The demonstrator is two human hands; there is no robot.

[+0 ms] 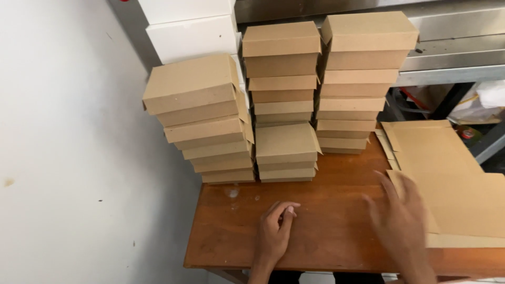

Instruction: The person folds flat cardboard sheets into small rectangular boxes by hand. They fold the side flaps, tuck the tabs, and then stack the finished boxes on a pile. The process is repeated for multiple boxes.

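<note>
Hands come first here. The left hand (274,231) rests on the wooden table (326,210), its fingers loosely curled under and empty, knuckles toward the stacks. The right hand (397,221) is spread open with nothing in it, palm down, its fingertips at the near left edge of the flat cardboard sheets (452,179); it is blurred, so whether it actually touches the cardboard or only hovers just over it is hard to say.

Those flat sheets are unfolded brown box blanks, lying overlapped on the right part of the table and running past its right edge, the upper one showing small tabs along its left side.

Beyond the hands, at the far side of the table, stand stacks of folded brown cardboard boxes. The left stack (202,118) leans and fans out toward the left. The middle stack (283,100) has a lower box set a little forward of the ones above. The right stack (365,79) rises straight and is the tallest. The three stand just beside one another, nearly touching.

Behind the left stack are white boxes (189,29). A metal shelf (452,50) runs behind the right stack, and a pale wall (63,147) fills the left.
</note>
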